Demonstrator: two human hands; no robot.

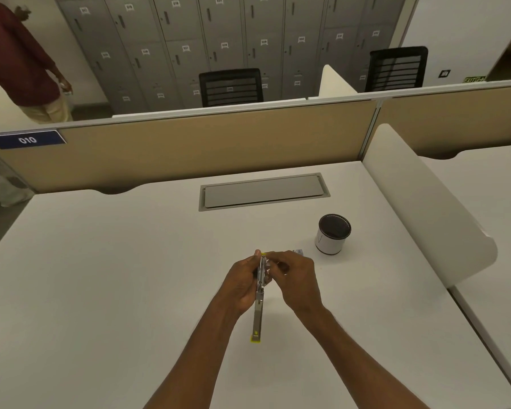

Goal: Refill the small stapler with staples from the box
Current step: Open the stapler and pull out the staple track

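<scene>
While your left hand grasps the opened stapler above the counter, your right hand pinches something at its magazine; the staple box lies just behind.

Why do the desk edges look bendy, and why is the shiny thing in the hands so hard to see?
In the head view, the wide-angle lens bows the straight lines of the partition and desk; the light is dim and yellowish, with only soft shadows; the stapler is small and slightly blurred between the left hand and right hand, so its details are lost.
</scene>
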